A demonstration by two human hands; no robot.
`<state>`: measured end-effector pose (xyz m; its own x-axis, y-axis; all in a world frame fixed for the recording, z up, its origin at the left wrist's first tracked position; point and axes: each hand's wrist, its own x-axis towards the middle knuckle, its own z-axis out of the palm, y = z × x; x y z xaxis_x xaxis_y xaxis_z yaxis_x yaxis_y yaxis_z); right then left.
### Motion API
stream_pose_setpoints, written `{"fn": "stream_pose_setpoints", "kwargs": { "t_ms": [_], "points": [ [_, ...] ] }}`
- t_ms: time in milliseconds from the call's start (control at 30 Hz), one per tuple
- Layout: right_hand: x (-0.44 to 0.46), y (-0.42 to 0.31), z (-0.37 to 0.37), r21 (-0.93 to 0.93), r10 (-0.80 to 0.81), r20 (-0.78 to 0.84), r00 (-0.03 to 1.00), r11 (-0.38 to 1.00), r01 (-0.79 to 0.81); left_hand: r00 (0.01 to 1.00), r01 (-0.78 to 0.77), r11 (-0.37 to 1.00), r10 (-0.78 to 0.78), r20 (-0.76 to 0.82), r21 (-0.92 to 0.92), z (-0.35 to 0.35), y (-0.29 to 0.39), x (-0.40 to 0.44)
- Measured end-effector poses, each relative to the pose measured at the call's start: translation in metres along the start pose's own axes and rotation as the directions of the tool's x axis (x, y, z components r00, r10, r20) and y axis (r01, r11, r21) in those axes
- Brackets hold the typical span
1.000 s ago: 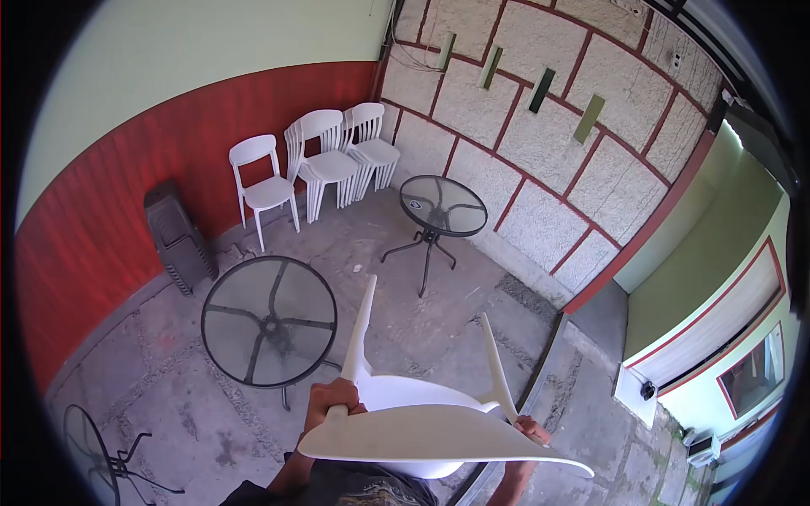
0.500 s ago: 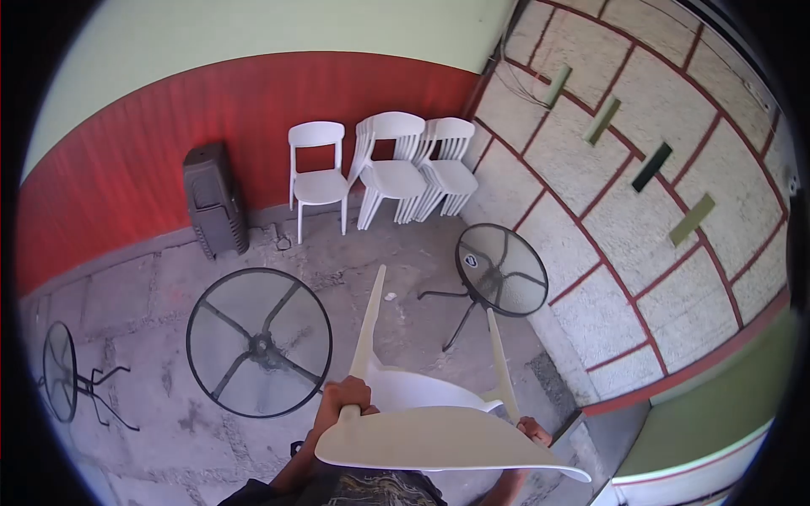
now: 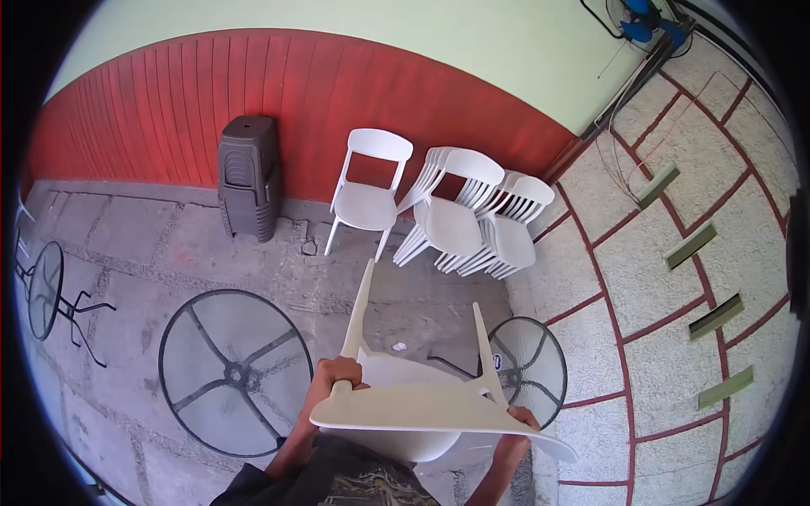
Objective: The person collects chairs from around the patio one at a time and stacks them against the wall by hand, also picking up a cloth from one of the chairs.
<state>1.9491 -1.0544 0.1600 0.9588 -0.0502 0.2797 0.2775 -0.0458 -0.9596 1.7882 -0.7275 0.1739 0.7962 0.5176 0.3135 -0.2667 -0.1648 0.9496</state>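
A white plastic chair (image 3: 439,408) is held up in front of my body, its backrest towards me and two legs pointing away. My left hand (image 3: 339,373) is wrapped round the frame at the left end of the backrest. On the right side, my right hand (image 3: 521,419) grips the frame near the other end, its fingers partly hidden by the chair. Beyond the raised legs stands a single white chair (image 3: 368,205) against the red wall, beside a stack of white chairs (image 3: 454,226) and a second stack (image 3: 511,240).
A round glass table (image 3: 202,337) stands to my left, and a smaller glass table (image 3: 540,363) is just right of the held chair. Another table (image 3: 46,291) is at far left. A dark plastic stack (image 3: 249,181) leans by the red wall (image 3: 312,110). A stone-patterned wall (image 3: 591,430) bounds the right.
My view has turned, bringing the stacked chairs lower and further right in the picture. Both hands keep hold of the chair, which now overlaps the smaller table's left side.
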Motion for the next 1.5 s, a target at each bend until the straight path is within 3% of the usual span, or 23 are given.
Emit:
{"fn": "stream_pose_setpoints", "kwargs": {
  "t_ms": [133, 233, 267, 400, 500, 567, 700, 733, 833, 867, 1000, 1133, 1233, 1267, 1333, 1500],
  "points": [
    [0.055, 0.013, 0.033, 0.001, 0.064, 0.196, 0.979, 0.998, -0.066, 0.998, -0.033, 0.996, 0.037, -0.045, 0.081, 0.000, -0.019, 0.057],
    [0.103, 0.008, 0.082, 0.049, -0.076, 0.317, 0.945, 0.997, 0.063, 0.988, -0.073, 0.997, 0.076, -0.136, 0.030, -0.006, -0.042, 0.105],
    [0.118, 0.018, 0.086, -0.076, 0.000, 0.347, 0.938, 0.997, 0.028, 0.988, -0.064, 0.998, 0.067, -0.141, 0.028, -0.013, -0.061, 0.117],
    [0.185, 0.048, 0.135, 0.030, -0.055, 0.460, 0.886, 0.998, 0.047, 0.977, -0.074, 0.995, 0.086, -0.194, 0.071, -0.022, -0.109, 0.178],
    [0.233, 0.075, 0.193, 0.305, -0.190, 0.409, 0.892, 0.950, 0.062, 0.992, -0.093, 0.995, 0.095, -0.088, 0.029, -0.027, -0.120, 0.228],
    [0.264, 0.102, 0.226, 0.389, -0.226, 0.377, 0.898, 0.919, 0.067, 0.984, -0.086, 0.995, 0.092, -0.153, 0.046, -0.022, -0.102, 0.267],
    [0.352, 0.133, 0.332, 0.405, -0.183, 0.269, 0.946, 0.912, 0.061, 0.931, -0.215, 0.976, 0.212, -0.296, 0.023, -0.029, -0.150, 0.357],
    [0.376, 0.138, 0.355, 0.376, -0.181, 0.273, 0.945, 0.924, 0.068, 0.922, -0.161, 0.985, 0.172, -0.347, 0.061, -0.029, -0.165, 0.377],
    [0.437, 0.161, 0.406, 0.397, -0.159, 0.333, 0.930, 0.918, 0.015, 0.807, -0.200, 0.967, 0.255, -0.533, 0.160, -0.022, -0.194, 0.451],
    [0.462, 0.172, 0.426, 0.426, -0.170, 0.368, 0.914, 0.905, -0.004, 0.754, -0.278, 0.950, 0.306, -0.582, 0.139, -0.022, -0.212, 0.473],
    [0.524, 0.214, 0.472, 0.399, -0.153, 0.483, 0.862, 0.915, -0.062, 0.416, -0.306, 0.952, 0.136, -0.899, 0.002, -0.018, -0.244, 0.550],
    [0.569, 0.227, 0.501, 0.477, -0.160, 0.439, 0.884, 0.876, -0.078, 0.562, -0.173, 0.984, 0.134, -0.816, 0.042, -0.019, -0.258, 0.594],
    [0.593, 0.230, 0.517, 0.513, -0.109, 0.415, 0.903, 0.848, -0.133, 0.587, -0.023, 0.977, 0.184, -0.789, 0.211, -0.009, -0.259, 0.622],
    [0.600, 0.229, 0.529, 0.504, -0.069, 0.362, 0.930, 0.853, -0.133, 0.639, 0.020, 0.971, 0.172, -0.750, 0.240, -0.010, -0.256, 0.628],
    [0.612, 0.223, 0.559, 0.489, 0.012, 0.250, 0.968, 0.861, -0.137, 0.631, 0.061, 0.964, 0.164, -0.759, 0.259, -0.011, -0.259, 0.648],
    [0.650, 0.221, 0.615, 0.452, 0.040, 0.294, 0.955, 0.875, -0.175, 0.659, 0.163, 0.974, 0.009, -0.752, 0.155, -0.052, -0.291, 0.697]
  ]
}}
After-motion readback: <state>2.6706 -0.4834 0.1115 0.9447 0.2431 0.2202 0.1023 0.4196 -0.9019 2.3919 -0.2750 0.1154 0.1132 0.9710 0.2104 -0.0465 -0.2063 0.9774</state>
